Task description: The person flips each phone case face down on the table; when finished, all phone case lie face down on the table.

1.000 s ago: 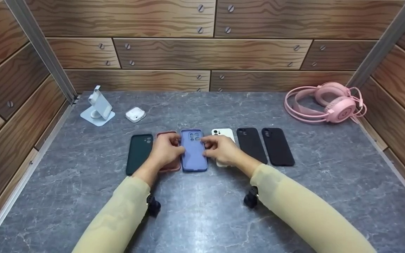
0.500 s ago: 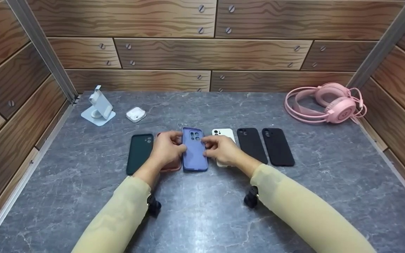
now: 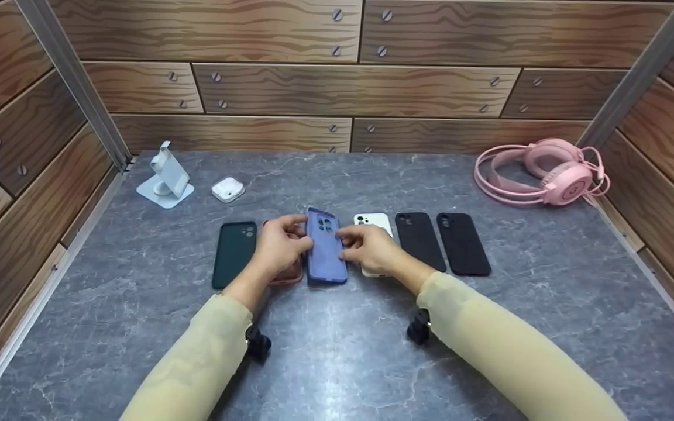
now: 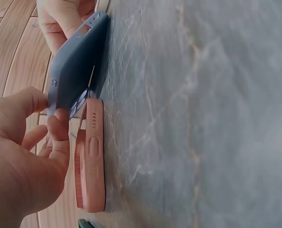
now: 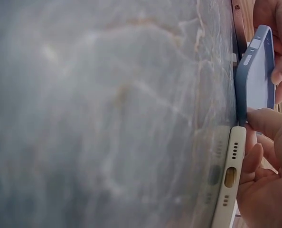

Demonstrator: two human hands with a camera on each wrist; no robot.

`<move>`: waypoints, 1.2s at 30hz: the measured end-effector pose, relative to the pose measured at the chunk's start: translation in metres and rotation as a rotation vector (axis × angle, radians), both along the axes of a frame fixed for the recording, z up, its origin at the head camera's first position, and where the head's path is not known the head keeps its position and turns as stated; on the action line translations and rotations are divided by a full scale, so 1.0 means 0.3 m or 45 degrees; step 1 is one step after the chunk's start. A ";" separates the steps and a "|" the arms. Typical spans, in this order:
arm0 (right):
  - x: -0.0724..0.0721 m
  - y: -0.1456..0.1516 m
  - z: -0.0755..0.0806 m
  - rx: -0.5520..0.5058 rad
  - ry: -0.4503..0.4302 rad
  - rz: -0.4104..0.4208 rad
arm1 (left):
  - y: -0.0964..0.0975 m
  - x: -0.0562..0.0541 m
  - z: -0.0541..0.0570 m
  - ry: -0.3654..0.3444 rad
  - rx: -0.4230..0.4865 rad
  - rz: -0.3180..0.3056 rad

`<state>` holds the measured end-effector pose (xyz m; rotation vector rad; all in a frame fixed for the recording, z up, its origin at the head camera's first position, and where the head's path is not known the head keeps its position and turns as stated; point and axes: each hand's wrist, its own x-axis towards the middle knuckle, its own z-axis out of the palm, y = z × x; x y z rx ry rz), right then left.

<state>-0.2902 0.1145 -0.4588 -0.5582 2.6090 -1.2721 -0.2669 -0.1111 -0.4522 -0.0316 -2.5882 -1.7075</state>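
Observation:
A purple-blue phone case (image 3: 325, 257) stands tilted between my hands, hollow side up, its left edge raised off the table in the left wrist view. My left hand (image 3: 278, 242) pinches that raised edge between thumb and fingers. At the opposite edge, my right hand (image 3: 372, 248) holds the case with thumb and fingertips; the right wrist view shows this side low, near the tabletop. Under my left hand lies a reddish-pink case (image 4: 94, 156), partly hidden in the head view. A white case (image 5: 229, 175) lies beneath my right hand.
A dark green case (image 3: 233, 254) lies at the row's left end, two black cases (image 3: 420, 241) at its right. Farther back are a white folding stand (image 3: 167, 178), a small white earbud case (image 3: 228, 190) and pink headphones (image 3: 559, 172). Wood-patterned walls enclose the grey table (image 3: 337, 362).
The purple-blue case has gone from lying nearly flat to tilted, its left edge lifted by my left hand. My right hand has stayed at the right edge.

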 end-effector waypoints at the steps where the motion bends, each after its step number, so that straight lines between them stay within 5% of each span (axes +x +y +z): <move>1: -0.001 -0.001 -0.001 0.009 0.008 0.001 | 0.002 0.000 -0.002 -0.011 0.035 0.000; 17: 0.001 -0.016 0.004 0.093 0.102 -0.030 | 0.010 0.015 -0.001 -0.134 0.399 -0.007; 27: 0.009 -0.022 0.015 0.054 0.095 -0.041 | 0.013 0.017 -0.008 -0.167 0.432 0.031; 32: 0.008 -0.014 0.028 -0.037 0.024 -0.047 | 0.016 0.016 -0.009 -0.163 0.438 0.039; 36: 0.006 -0.013 0.038 -0.231 -0.116 -0.042 | 0.018 0.013 -0.012 -0.150 0.440 0.041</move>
